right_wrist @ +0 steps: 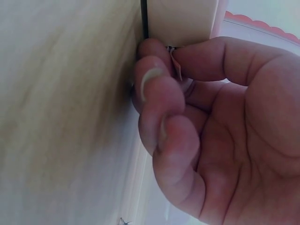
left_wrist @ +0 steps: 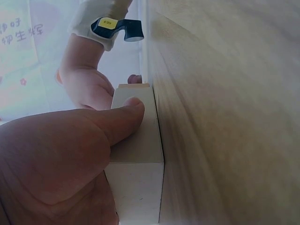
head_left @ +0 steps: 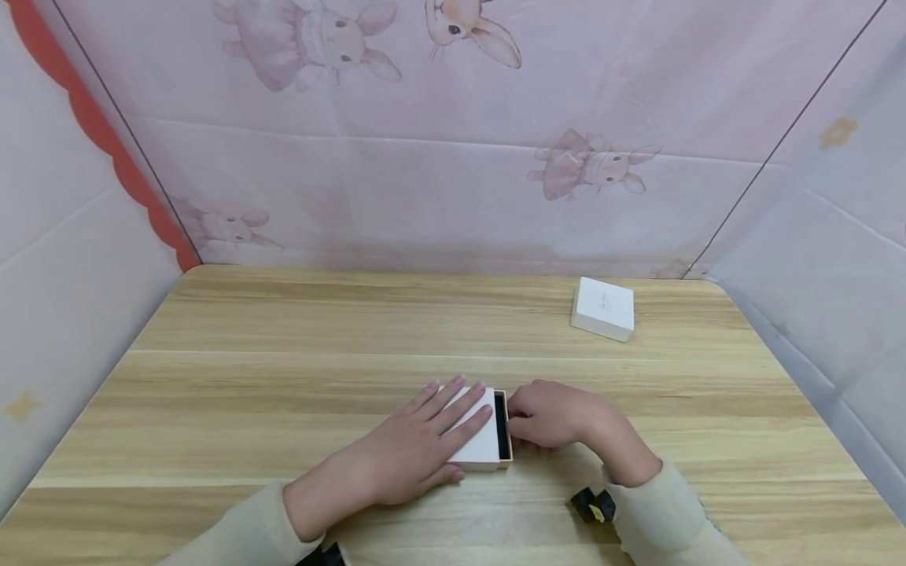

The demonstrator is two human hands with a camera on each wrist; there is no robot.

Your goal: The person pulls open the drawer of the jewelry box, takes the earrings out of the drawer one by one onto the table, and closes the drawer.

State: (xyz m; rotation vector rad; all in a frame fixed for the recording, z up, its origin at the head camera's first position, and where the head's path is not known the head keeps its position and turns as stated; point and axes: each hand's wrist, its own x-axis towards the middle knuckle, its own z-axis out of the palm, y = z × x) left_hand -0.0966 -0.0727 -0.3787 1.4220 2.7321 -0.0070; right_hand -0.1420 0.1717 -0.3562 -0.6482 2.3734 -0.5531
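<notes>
White box (head_left: 484,446) lies flat on the wood-grain surface (head_left: 283,377), about midway between its left and right edges. A dark-lined tray (head_left: 502,432) projects slightly from the box's right end. My right grip (head_left: 559,415) is clamped at that end, thumb and forefinger pinching a small tab (right_wrist: 176,65). My left grip (head_left: 418,448) lies across the box top, fingers straight and spread apart, thumb laid along the side facing me. A second white box (head_left: 602,309) sits well apart, near the surface's far right corner. Rabbit-patterned fabric (head_left: 425,196) rises behind the far edge.
</notes>
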